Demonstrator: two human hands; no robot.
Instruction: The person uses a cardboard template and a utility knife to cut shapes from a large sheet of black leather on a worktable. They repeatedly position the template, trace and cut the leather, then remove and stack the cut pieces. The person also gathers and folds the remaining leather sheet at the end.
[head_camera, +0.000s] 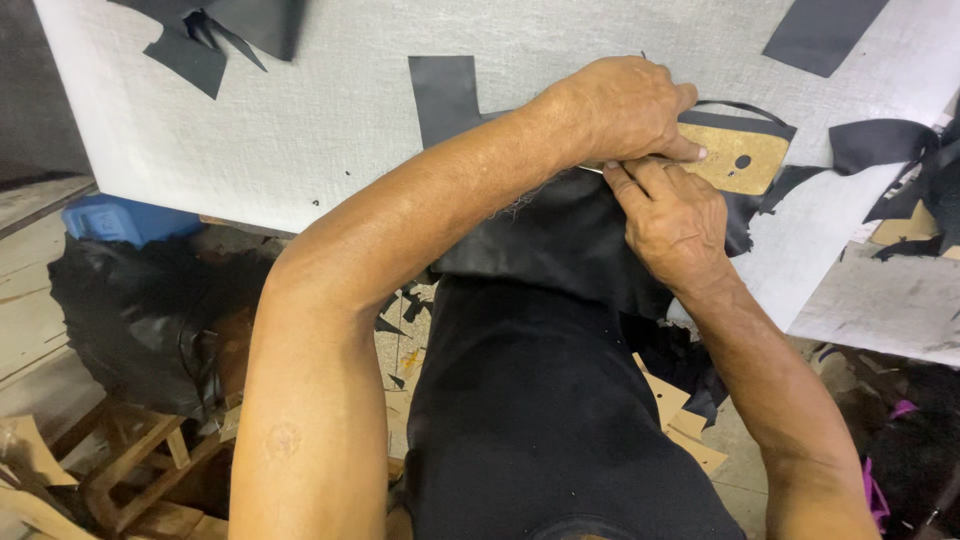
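Far left of the grey cutting board (300, 130), below its edge, sits a blue container (125, 218) above a black plastic bag (140, 320), with wooden scraps lower down. On the board's near edge, left hand (625, 105) curled into a loose fist, thumb out, pressing down on the tan cardboard pattern (745, 160) atop the black leather sheet (560, 235). Just below it, right hand (675, 220) with fingers pressed together along the pattern's edge, seemingly gripping a thin blade, mostly hidden; black offcuts (880, 145) scattered further right.
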